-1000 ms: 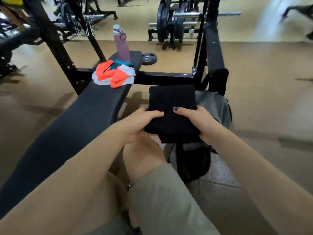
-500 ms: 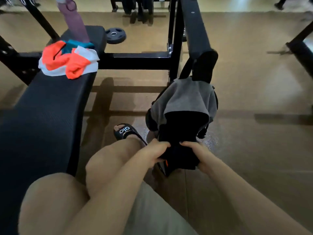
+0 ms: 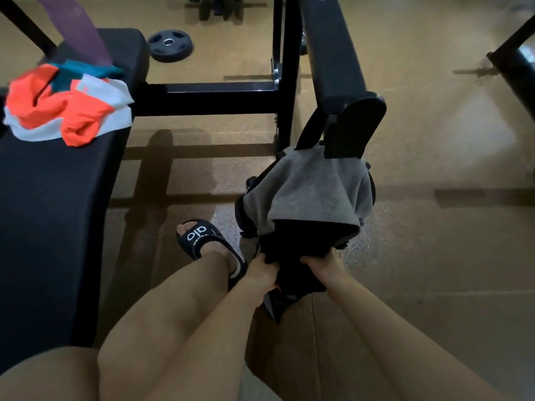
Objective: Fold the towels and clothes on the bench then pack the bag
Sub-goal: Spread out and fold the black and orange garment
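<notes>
Clothes pile on bench at left, bottle behind it, bag on floor at right, weight plate beyond.

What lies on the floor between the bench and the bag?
In the head view, only a sandalled foot on bare floor between the bench and the bag.

Ribbed matt bench padding; soft grey cloth towel.

A grey towel drapes over the bag, hiding its opening; above it, the purple bottle is cropped by the frame's top.
</notes>
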